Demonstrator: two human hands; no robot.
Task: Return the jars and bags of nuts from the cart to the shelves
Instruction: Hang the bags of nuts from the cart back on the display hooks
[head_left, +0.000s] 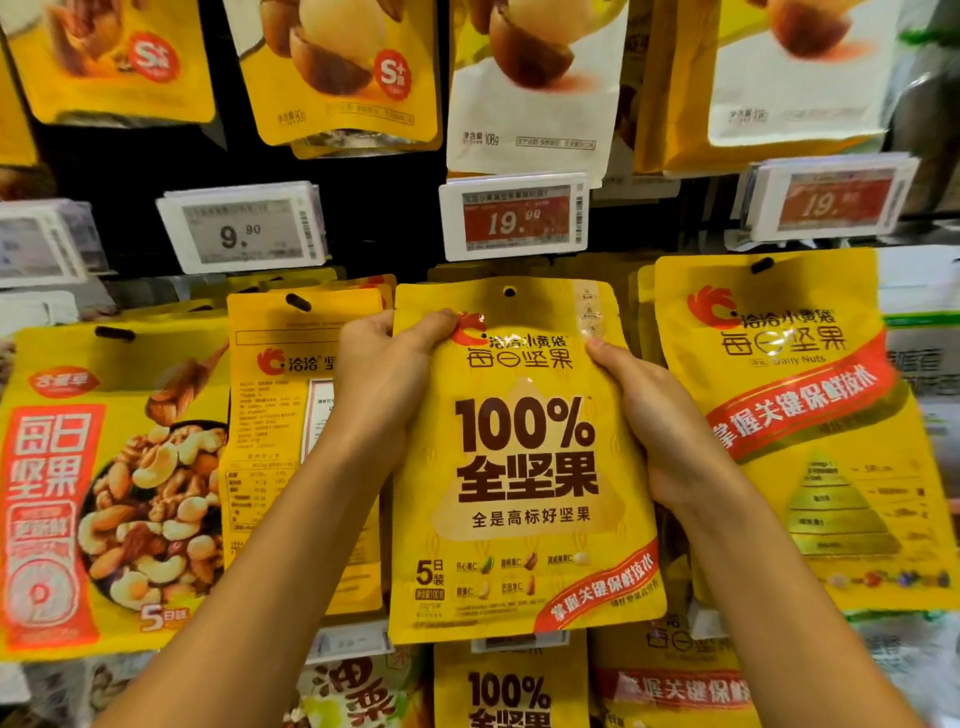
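The left hand (379, 374) and the right hand (660, 415) each pinch a top side of one flat yellow plastic bag of nuts (524, 467), held up before the hanging bags (800, 426). Two red price tags (514, 218) (831, 202) sit above it.

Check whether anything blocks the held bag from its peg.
Nothing visible does. The left hand and right hand hold the bag just under the price tag; the peg itself is hidden behind the bag.
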